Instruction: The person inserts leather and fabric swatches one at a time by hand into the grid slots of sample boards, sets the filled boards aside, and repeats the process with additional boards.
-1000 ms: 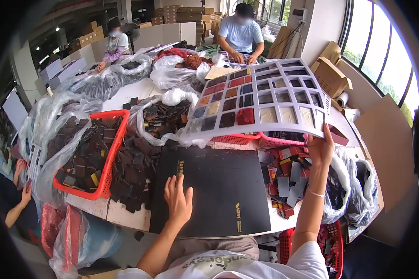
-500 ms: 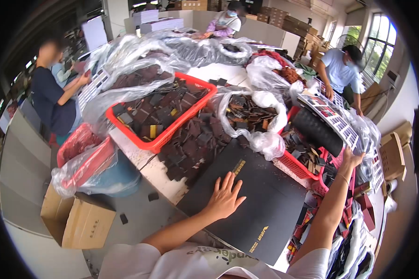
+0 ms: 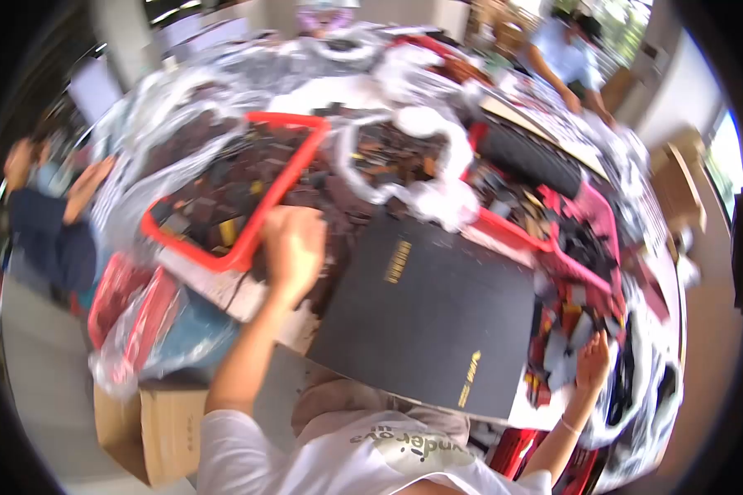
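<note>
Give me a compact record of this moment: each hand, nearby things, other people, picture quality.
Left hand: curled, beside the rim of the red basket; whether it holds anything is unclear
Right hand: at the pile of red and grey pieces; grip unclear
Between hands: black folder with gold lettering, lying flat
Basket contents: dark pieces, a few yellow
Farther back: plastic bag of pieces, black roll
Other people: person in light blue, far right; dark sleeve, left
Picture: blurred, especially the hands

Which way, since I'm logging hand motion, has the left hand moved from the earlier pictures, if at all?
Yes: judged against the black folder, the left hand has moved left, from over it to near the red basket.
</note>
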A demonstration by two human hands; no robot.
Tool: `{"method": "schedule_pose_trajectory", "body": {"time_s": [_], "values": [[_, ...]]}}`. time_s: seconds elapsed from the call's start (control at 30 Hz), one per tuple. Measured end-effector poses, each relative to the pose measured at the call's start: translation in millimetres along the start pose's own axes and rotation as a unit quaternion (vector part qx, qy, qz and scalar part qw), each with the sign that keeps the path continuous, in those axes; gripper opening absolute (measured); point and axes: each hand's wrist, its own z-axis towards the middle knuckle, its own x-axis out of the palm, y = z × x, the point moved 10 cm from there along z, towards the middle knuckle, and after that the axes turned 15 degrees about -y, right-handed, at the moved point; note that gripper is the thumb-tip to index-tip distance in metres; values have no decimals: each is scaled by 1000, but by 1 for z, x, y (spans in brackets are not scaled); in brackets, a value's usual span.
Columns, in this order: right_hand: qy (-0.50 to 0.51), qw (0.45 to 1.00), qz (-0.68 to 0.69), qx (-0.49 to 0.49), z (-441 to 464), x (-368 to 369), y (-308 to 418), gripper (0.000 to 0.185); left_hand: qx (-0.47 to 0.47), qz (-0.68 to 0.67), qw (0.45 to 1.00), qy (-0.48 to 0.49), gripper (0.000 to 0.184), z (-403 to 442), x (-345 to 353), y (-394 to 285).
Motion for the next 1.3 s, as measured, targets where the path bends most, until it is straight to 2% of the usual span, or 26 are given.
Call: {"method": "schedule_pose_trajectory", "body": {"time_s": [0.03,0.07,0.1,0.13,0.17,0.2,0.23,0.27,0.3,0.37,0.5,0.6,0.63,0.7,0.8,0.83,0.9,0.93,0.97,1.03,1.07,1.1,1.13,1.17,1.23,1.3], "values": [[-147,989,5,-31,-31,-55,15,39,-11,63,998,-6,14,17,-2,29],[-155,986,-3,-52,-65,-75,26,38,4,135,990,44,20,31,4,62],[-219,973,19,-65,-100,-99,33,31,45,138,988,50,27,36,11,108],[-296,952,3,-78,-137,-101,39,28,38,225,968,102,30,35,25,167],[-335,935,-3,-113,-165,-123,44,39,26,275,948,156,35,36,36,203],[-333,933,-21,-135,-191,-130,50,35,34,323,926,192,38,30,49,255],[-399,905,-30,-147,-219,-129,52,29,48,331,917,216,41,22,57,289],[-418,892,-62,-161,-241,-119,54,27,40,358,897,254,40,16,64,304],[-430,882,-96,-167,-256,-113,55,25,29,345,901,261,39,7,69,323],[-466,854,-151,-173,-280,-120,53,23,9,350,898,265,34,11,64,303],[-509,812,-239,-159,-297,-127,44,23,-22,289,924,249,32,11,65,317],[-490,800,-315,-141,-277,-122,29,25,-54,278,933,220,32,8,60,335],[-483,794,-344,-133,-268,-115,24,25,-42,310,921,231,35,7,58,327],[-448,763,-436,-165,-243,-114,17,26,-18,371,894,250,40,6,52,306],[-390,718,-532,-222,-208,-82,3,25,-48,354,892,276,49,8,52,322],[-378,699,-558,-239,-199,-63,-1,24,-35,328,916,226,50,12,49,338],[-331,651,-629,-267,-177,-29,-12,27,-207,118,966,98,39,6,46,408],[-299,611,-671,-295,-171,-9,-16,30,-239,103,964,63,33,7,38,406],[-257,572,-705,-330,-162,13,-20,33,-222,147,963,32,26,16,19,352],[-208,485,-769,-361,-148,35,-33,43,-98,246,961,-79,18,40,-17,233],[-214,451,-786,-365,-144,36,-35,43,-20,212,969,-126,19,48,-21,186],[-213,414,-811,-353,-138,37,-37,42,10,163,976,-144,19,56,-19,159],[-203,420,-821,-328,-131,31,-38,39,10,174,973,-150,19,63,-19,126],[-179,402,-831,-340,-123,21,-40,37,-32,147,978,-144,17,68,-13,123],[-148,376,-853,-330,-121,28,-40,32,-102,6,980,-173,15,73,0,116],[-111,406,-837,-350,-120,26,-37,29,-182,-73,964,-178,14,70,30,125]]}}
